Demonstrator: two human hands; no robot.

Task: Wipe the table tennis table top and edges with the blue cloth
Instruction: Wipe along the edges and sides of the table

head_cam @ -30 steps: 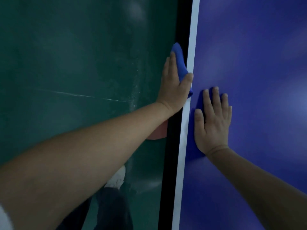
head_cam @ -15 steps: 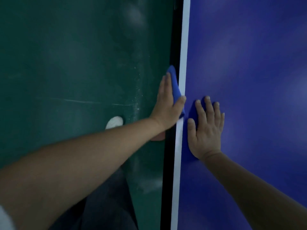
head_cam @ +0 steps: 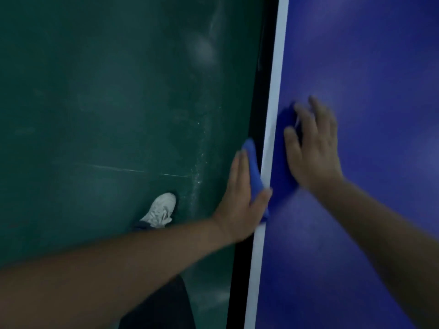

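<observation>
Blue cloth (head_cam: 253, 166) wrapped over bench (head_cam: 368, 67) edge, centre frame | left hand (head_cam: 240, 207) clamps it, fingers flat, thumb on top | right hand (head_cam: 312, 150) flat, empty, bracing | advice: even pressure, slide along whole edge.

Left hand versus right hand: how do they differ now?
The left hand presses the blue cloth against the table's side edge, thumb hooked over the top; the right hand holds nothing. The left hand stands on edge beside the table; the right hand lies palm down on the table top. The left hand looks sharp; the right hand is blurred. Both sit beside the white border line.
</observation>
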